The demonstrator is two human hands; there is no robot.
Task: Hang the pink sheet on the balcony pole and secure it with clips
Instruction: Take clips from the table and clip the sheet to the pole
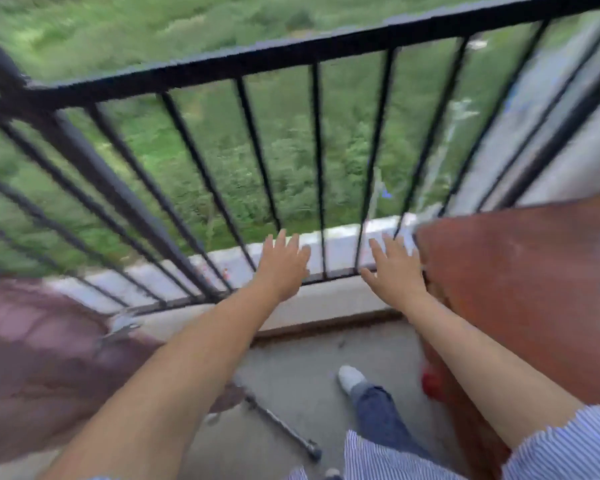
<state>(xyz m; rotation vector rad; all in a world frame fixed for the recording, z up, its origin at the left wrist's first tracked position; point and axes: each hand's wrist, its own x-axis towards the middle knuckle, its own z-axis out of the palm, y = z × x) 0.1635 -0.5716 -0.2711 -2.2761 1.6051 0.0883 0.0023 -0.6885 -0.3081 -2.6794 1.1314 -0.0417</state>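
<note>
Pink sheet (42, 344) was seen draped at left: soft, light, likely slippery; best pinched along an edge. Left hand (283, 263) and right hand (392, 266) were spread flat, nothing held.

A home balcony high above ground: a black metal railing (222, 69) with upright bars stands beyond the fingers on a concrete ledge (340, 242), green bushes (250, 174) far below, bare concrete floor (291, 375) underfoot.

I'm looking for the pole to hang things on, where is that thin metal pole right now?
The thin metal pole lies on the concrete balcony floor near the bottom centre of the head view, between the left forearm and the blue-jeaned leg.
</note>
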